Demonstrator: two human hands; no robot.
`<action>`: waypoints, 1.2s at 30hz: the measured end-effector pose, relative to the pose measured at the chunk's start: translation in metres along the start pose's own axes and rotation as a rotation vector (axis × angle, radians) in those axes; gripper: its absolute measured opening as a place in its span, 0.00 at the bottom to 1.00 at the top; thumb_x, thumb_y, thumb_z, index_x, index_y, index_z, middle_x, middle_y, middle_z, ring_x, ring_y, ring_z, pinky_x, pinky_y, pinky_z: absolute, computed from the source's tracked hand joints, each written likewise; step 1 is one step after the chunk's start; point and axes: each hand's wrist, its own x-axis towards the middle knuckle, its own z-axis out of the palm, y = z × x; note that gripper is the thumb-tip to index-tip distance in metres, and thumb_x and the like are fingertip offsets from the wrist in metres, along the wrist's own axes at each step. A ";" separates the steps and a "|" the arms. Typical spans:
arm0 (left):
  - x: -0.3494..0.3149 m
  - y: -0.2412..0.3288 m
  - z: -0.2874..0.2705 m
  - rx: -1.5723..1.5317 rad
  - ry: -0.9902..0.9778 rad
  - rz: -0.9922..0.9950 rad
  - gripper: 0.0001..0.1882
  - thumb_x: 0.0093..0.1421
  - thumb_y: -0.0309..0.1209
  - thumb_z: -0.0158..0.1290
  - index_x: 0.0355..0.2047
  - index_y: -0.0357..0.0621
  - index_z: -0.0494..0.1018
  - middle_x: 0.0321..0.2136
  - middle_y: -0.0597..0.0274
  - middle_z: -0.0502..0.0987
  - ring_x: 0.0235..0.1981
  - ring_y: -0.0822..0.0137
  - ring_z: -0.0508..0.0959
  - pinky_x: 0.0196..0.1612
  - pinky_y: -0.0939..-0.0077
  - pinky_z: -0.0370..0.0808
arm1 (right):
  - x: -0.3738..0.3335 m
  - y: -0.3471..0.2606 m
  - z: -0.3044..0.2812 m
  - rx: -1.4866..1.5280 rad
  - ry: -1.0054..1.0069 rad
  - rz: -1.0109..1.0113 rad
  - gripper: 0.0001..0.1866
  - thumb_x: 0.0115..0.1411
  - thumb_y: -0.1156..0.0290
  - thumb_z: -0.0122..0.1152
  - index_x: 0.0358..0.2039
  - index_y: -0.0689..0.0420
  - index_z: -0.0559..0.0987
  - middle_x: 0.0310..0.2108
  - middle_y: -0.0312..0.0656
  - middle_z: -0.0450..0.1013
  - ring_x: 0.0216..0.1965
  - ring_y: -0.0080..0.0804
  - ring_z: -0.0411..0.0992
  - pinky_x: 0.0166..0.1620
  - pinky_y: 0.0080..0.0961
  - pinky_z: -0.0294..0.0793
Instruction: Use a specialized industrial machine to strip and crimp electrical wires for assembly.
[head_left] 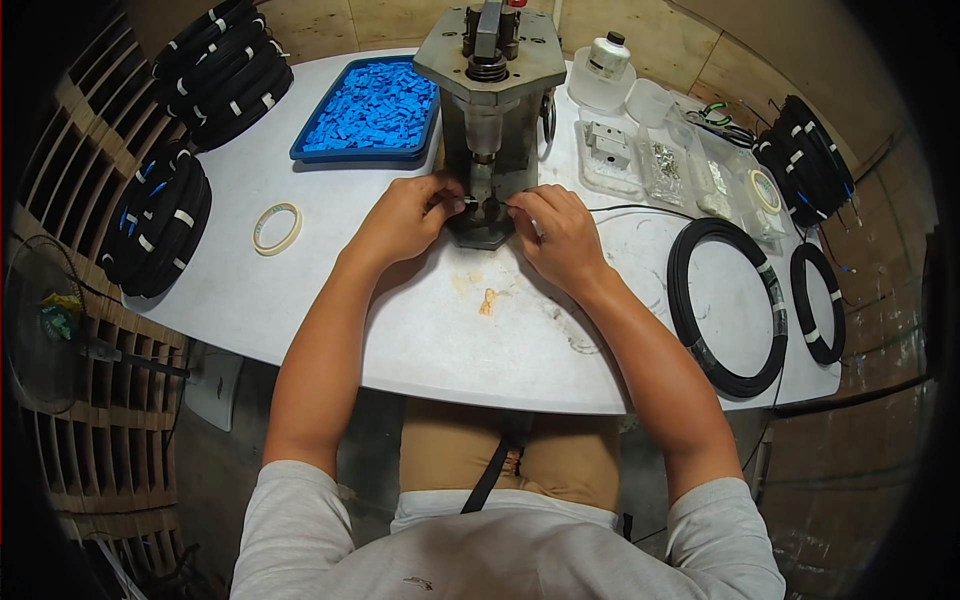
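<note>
A metal bench press (490, 85) stands at the table's far middle, its ram (482, 180) reaching down to a dark base (482, 236). My left hand (405, 222) is at the left of the ram, thumb and forefinger pinched on something small that I cannot make out. From the other side my right hand (560, 232) pinches a thin black cable (640, 208) at the base. That cable runs right toward a black cable coil (683, 300) lying on the table. The spot between my fingertips is partly hidden by the press and fingers.
A dark blue tray (360, 155) of small blue pieces sits left of the press. Tape (277, 229) and stacked cable coils (160, 225) lie farther left. At right are clear boxes of small parts (665, 172), a white bottle (608, 55) and more coils (818, 303).
</note>
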 end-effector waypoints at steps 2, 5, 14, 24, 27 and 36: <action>0.000 -0.001 0.000 -0.013 0.001 -0.008 0.10 0.67 0.26 0.58 0.46 0.37 0.82 0.36 0.45 0.86 0.38 0.52 0.86 0.47 0.63 0.80 | 0.000 -0.001 -0.001 -0.006 -0.002 0.005 0.11 0.56 0.80 0.70 0.40 0.57 0.84 0.35 0.40 0.80 0.38 0.41 0.78 0.44 0.35 0.76; 0.000 0.001 0.001 -0.001 0.003 -0.001 0.10 0.67 0.26 0.58 0.46 0.36 0.82 0.37 0.45 0.86 0.38 0.52 0.86 0.47 0.64 0.80 | -0.001 0.002 0.000 -0.006 -0.003 0.001 0.10 0.57 0.79 0.71 0.40 0.57 0.84 0.35 0.40 0.80 0.38 0.41 0.78 0.44 0.35 0.76; -0.001 0.002 0.000 0.018 0.008 -0.013 0.11 0.67 0.26 0.58 0.46 0.34 0.83 0.38 0.43 0.86 0.40 0.50 0.87 0.48 0.63 0.81 | -0.002 0.003 0.003 0.007 0.028 -0.009 0.10 0.56 0.78 0.70 0.40 0.56 0.84 0.35 0.38 0.79 0.36 0.39 0.76 0.43 0.35 0.73; -0.001 0.010 -0.002 0.077 -0.021 -0.044 0.12 0.68 0.22 0.56 0.48 0.30 0.82 0.39 0.48 0.87 0.41 0.60 0.87 0.50 0.68 0.81 | -0.002 0.002 0.003 0.005 0.037 -0.007 0.09 0.56 0.78 0.70 0.39 0.56 0.84 0.35 0.38 0.79 0.36 0.39 0.76 0.43 0.35 0.74; -0.001 0.003 0.000 0.039 0.020 0.005 0.11 0.67 0.27 0.58 0.46 0.34 0.83 0.37 0.43 0.86 0.38 0.50 0.86 0.46 0.63 0.80 | 0.000 0.002 0.003 0.016 0.043 -0.010 0.09 0.56 0.79 0.70 0.38 0.56 0.84 0.34 0.38 0.79 0.36 0.40 0.76 0.42 0.35 0.74; -0.001 0.007 -0.001 -0.006 -0.016 -0.015 0.09 0.67 0.16 0.52 0.45 0.30 0.79 0.38 0.52 0.87 0.45 0.62 0.88 0.54 0.69 0.82 | -0.002 0.004 0.004 0.020 0.048 -0.011 0.09 0.56 0.79 0.70 0.38 0.56 0.84 0.34 0.38 0.79 0.35 0.40 0.76 0.42 0.36 0.74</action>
